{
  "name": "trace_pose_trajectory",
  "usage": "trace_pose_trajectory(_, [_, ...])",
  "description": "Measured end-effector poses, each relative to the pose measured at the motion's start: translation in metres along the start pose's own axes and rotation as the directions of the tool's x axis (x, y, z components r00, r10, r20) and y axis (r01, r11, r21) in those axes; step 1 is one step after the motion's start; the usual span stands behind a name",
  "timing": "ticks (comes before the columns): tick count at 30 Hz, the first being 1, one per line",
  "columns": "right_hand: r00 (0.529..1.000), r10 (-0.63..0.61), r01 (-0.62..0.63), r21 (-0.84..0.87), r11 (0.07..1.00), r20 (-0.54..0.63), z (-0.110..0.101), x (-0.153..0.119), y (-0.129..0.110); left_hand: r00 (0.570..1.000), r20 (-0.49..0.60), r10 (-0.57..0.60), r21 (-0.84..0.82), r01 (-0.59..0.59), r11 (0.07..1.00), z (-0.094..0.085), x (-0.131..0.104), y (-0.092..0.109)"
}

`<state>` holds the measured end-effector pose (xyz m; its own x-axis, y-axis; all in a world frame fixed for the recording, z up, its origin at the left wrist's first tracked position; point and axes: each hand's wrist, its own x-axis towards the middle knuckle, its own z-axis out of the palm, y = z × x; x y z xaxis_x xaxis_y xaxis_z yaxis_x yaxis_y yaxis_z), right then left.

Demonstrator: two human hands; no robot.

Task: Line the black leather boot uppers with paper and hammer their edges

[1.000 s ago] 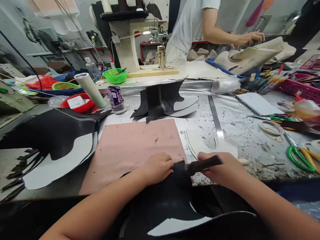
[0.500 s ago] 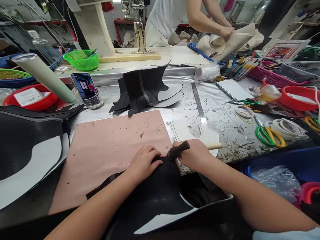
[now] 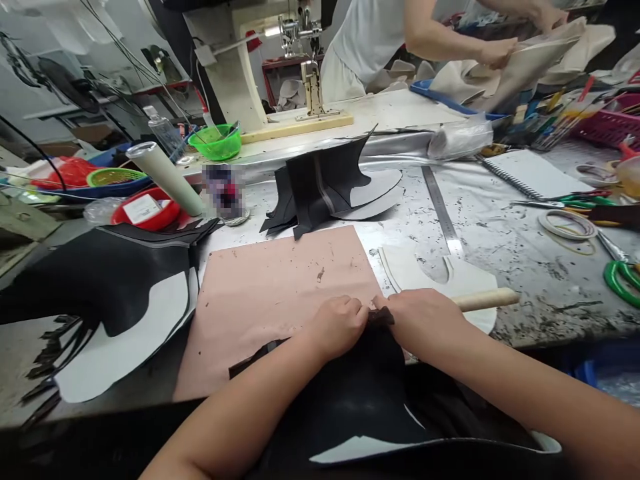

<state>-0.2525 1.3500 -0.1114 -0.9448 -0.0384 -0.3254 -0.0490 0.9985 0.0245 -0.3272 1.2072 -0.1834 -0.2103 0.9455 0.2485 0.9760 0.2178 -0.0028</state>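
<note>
Black leather boot upper (image 3: 345,393) with pale lining hangs over the front edge of the bench toward me. My left hand (image 3: 343,327) is closed on its top edge, fingers curled. Close beside it, my right hand (image 3: 425,323) is wrapped round a hammer (image 3: 490,299), whose pale wooden handle sticks out to the right. A dark brown piece (image 3: 381,317) shows between the two hands; whether it is the hammer head or folded leather I cannot tell. Under the hands lies a pinkish work board (image 3: 270,283).
More black uppers stand at the back (image 3: 325,183) and lie at left (image 3: 115,280). A white pattern piece (image 3: 465,277), metal ruler (image 3: 443,210), tape roll (image 3: 567,225) and green-handled scissors (image 3: 623,283) lie to the right. A co-worker's hands (image 3: 500,53) handle beige pieces behind a sewing machine (image 3: 313,87).
The view has swung left. My left fingers, spread along the edge before, are now curled. My right hand has turned, and more of the pale handle shows. The co-worker's hands are farther apart.
</note>
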Motion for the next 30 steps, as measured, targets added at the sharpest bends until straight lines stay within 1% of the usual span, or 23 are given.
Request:
trace_pose_trajectory(2, [1.000, -0.007, 0.007, 0.000, 1.000, -0.002, 0.000, 0.001, 0.000, 1.000, 0.008, -0.025, -0.074, 0.026, 0.997, 0.000, -0.002, -0.003])
trace_pose_trajectory(5, [1.000, -0.012, 0.012, -0.006, 1.000, -0.012, -0.001, 0.001, 0.000, 0.999, 0.031, -0.009, -0.183, 0.015, 0.983, 0.000, -0.002, -0.005])
trace_pose_trajectory(7, [1.000, -0.006, 0.006, -0.015, 1.000, -0.011, -0.002, 0.001, 0.001, 0.998, 0.047, -0.036, -0.172, 0.044, 0.984, 0.001, 0.000, -0.004])
trace_pose_trajectory(10, [1.000, 0.010, -0.010, -0.021, 1.000, -0.009, -0.003, 0.001, 0.001, 0.991, 0.063, -0.120, -0.140, 0.128, 0.982, 0.002, 0.002, -0.001])
trace_pose_trajectory(12, [1.000, 0.005, -0.005, -0.015, 1.000, -0.019, -0.003, 0.000, 0.001, 0.988, 0.073, -0.136, -0.204, 0.148, 0.968, -0.001, -0.002, -0.001])
trace_pose_trajectory(15, [0.999, 0.003, -0.003, 0.001, 1.000, -0.041, -0.002, -0.001, 0.001, 0.984, 0.106, -0.143, -0.371, 0.173, 0.912, -0.011, -0.011, -0.003])
trace_pose_trajectory(18, [0.998, 0.038, -0.037, 0.012, 0.999, -0.053, -0.002, -0.002, 0.002, 0.973, 0.148, -0.178, -0.505, 0.229, 0.832, -0.016, -0.017, -0.008])
trace_pose_trajectory(20, [0.997, 0.071, -0.070, 0.020, 0.997, -0.044, -0.003, -0.002, 0.004, 0.971, 0.132, -0.199, -0.562, 0.239, 0.792, -0.015, -0.017, -0.009])
trace_pose_trajectory(21, [0.996, 0.084, -0.083, 0.030, 0.996, -0.031, -0.004, -0.002, 0.005, 0.973, 0.104, -0.204, -0.576, 0.226, 0.785, -0.013, -0.017, -0.010])
trace_pose_trajectory(22, [0.996, 0.092, -0.091, 0.043, 0.995, -0.015, -0.005, -0.002, 0.007, 0.977, 0.064, -0.203, -0.579, 0.202, 0.790, -0.011, -0.018, -0.009])
trace_pose_trajectory(24, [0.995, 0.103, -0.104, 0.069, 0.992, 0.009, -0.008, -0.002, 0.010, 0.984, -0.033, -0.174, -0.538, 0.129, 0.833, -0.007, -0.019, -0.007])
trace_pose_trajectory(25, [0.993, 0.120, -0.119, 0.080, 0.990, 0.002, -0.009, -0.002, 0.011, 0.986, -0.080, -0.148, -0.495, 0.090, 0.864, -0.005, -0.020, -0.006])
trace_pose_trajectory(27, [0.980, 0.191, -0.185, 0.101, 0.978, -0.057, -0.009, -0.001, 0.011, 0.984, -0.153, -0.088, -0.382, 0.024, 0.924, -0.004, -0.022, -0.003])
trace_pose_trajectory(29, [0.969, 0.226, -0.214, 0.121, 0.969, -0.100, -0.006, 0.001, 0.011, 0.984, -0.175, -0.035, -0.274, -0.015, 0.962, -0.004, -0.023, -0.001])
trace_pose_trajectory(30, [0.973, 0.209, -0.197, 0.124, 0.973, -0.094, -0.005, 0.003, 0.011, 0.986, -0.169, -0.014, -0.234, -0.026, 0.972, -0.005, -0.023, 0.000])
